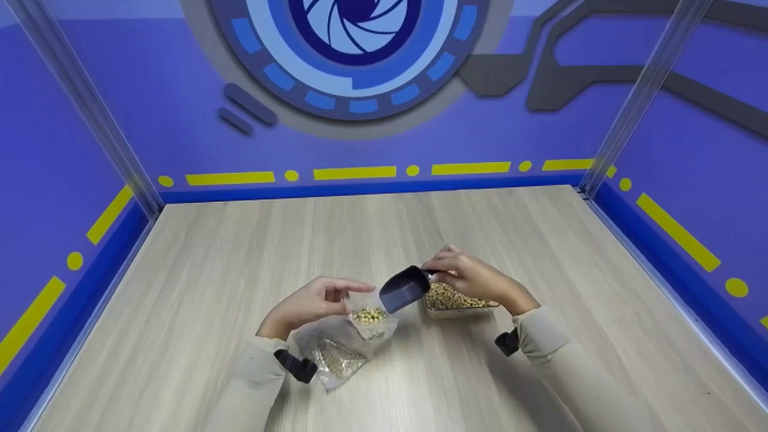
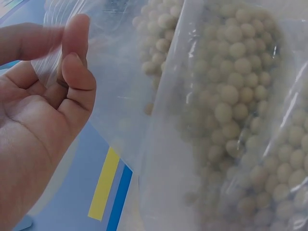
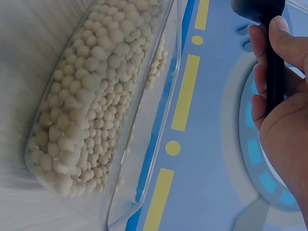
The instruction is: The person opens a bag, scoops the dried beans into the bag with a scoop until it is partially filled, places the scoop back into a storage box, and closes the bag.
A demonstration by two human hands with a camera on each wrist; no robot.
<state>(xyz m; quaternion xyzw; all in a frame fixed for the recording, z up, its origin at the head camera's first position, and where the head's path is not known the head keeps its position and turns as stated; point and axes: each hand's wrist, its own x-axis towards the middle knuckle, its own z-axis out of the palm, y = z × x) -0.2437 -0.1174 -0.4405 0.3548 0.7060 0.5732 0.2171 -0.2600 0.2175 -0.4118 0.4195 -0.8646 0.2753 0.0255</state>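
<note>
My left hand (image 1: 313, 301) pinches the top edge of a clear plastic zip bag (image 1: 312, 335), seen close in the left wrist view. Round pale soybeans (image 2: 233, 91) fill the lower part of the bag, and more lie inside its mouth. In my right hand (image 1: 474, 277) is a black scoop (image 1: 405, 290), gripped by its handle (image 3: 275, 72). The scoop tilts down to the left, its lip close beside the bag's mouth; no beans show in its bowl. Below the right hand stands a clear rectangular container (image 1: 459, 314) of soybeans, partly hidden by that hand.
Everything stands on a light wood-grain table (image 1: 240, 252). Blue-purple panels (image 1: 420, 147) with yellow markings enclose its back and sides, with metal posts at the corners. Black wrist cameras (image 1: 295, 365) sit on both cuffs.
</note>
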